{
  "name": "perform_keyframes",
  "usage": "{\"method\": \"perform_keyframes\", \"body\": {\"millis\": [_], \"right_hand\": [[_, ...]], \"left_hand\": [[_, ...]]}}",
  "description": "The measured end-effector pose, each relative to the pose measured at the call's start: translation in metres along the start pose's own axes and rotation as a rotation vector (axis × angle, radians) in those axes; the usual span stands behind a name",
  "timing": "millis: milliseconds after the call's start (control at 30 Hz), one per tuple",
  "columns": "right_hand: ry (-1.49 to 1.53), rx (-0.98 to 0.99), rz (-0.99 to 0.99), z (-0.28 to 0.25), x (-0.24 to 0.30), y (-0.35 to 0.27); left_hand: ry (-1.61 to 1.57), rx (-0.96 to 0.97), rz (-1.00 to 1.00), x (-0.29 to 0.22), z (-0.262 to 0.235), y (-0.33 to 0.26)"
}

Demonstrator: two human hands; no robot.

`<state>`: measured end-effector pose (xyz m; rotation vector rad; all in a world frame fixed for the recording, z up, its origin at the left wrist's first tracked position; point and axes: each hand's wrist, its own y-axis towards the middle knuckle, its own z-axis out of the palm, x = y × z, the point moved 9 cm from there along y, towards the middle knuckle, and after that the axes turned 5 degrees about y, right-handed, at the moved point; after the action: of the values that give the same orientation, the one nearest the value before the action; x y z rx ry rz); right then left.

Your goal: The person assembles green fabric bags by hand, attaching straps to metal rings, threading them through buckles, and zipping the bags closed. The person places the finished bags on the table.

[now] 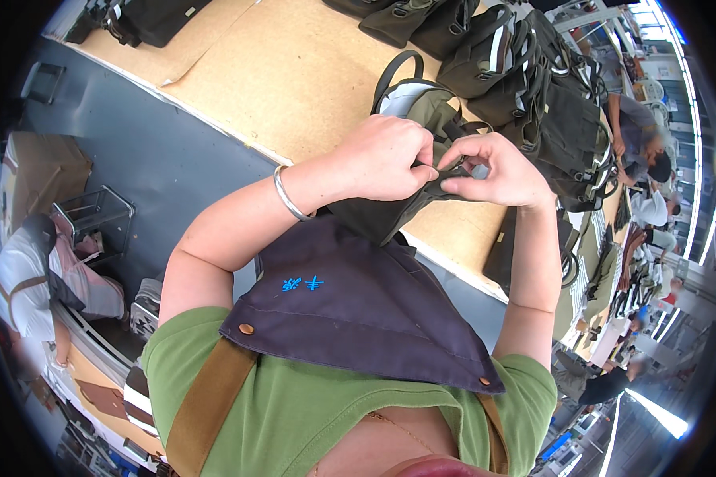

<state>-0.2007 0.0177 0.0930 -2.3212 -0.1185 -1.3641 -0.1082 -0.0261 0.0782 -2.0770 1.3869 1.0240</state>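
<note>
A dark olive bag point(371, 219) stands at the table's near edge, close against my apron, with its looped carry handle point(383, 82) up and a pale lining showing at its top. My left hand point(390, 157), with a silver bangle at its wrist, is closed, thumb and forefinger pinching part of the bag. Facing it, my right hand point(497, 171) pinches the bag too, its thumb and forefinger curved toward the left fingertips. The small piece between the fingertips is mostly hidden.
Many similar dark bags point(525, 87) are crowded along the table's right side. More bags point(147, 20) lie at the far left of the tan tabletop point(294, 71). Left of the table are a metal cart point(95, 211) and a cardboard box point(48, 171). Other people work at both sides.
</note>
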Motion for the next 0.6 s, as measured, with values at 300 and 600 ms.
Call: {"method": "perform_keyframes", "body": {"millis": [300,600], "right_hand": [[0.058,-0.047,0.050,0.001,-0.010,0.000],[-0.017,-0.038,0.015,0.003,-0.005,0.002]], "left_hand": [[0.001,0.003,0.057,-0.004,-0.001,0.000],[-0.084,0.082,0.090,-0.005,-0.011,0.001]]}}
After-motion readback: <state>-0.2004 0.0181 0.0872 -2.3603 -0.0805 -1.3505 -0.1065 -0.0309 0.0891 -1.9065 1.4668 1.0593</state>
